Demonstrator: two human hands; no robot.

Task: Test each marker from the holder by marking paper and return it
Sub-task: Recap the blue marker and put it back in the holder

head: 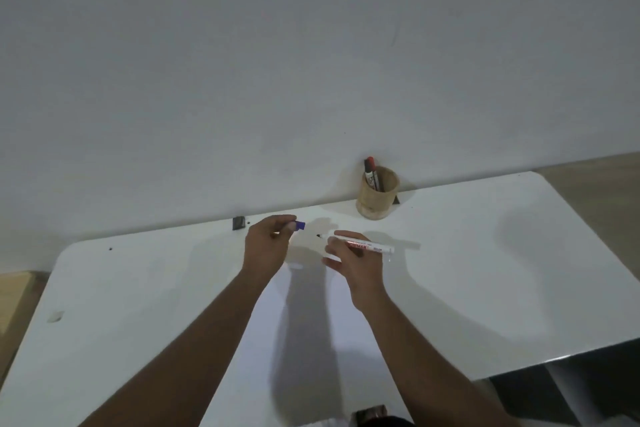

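Both forearms are reaching forward over the white bench (485, 288), crossing a sheet of paper (311, 322) that is lying flat between them (its edges are faint against the bench top). Farther out, the right hand (353, 263) is holding a white marker (363, 244) in a thumb-and-finger grip, the barrel lying nearly level with its bare dark tip pointing left and its tail sticking out to the right. Just left of that tip, the left hand (266, 243) is pinching a small blue cap (300, 225) at its fingertips, the cap sitting apart from the marker. Both hands are hovering near the far end of the paper. Beyond them, a round wooden holder (377, 198) is standing at the back edge of the bench against the wall (311, 45), with two more markers (372, 173) leaning upright inside it, one red-capped.
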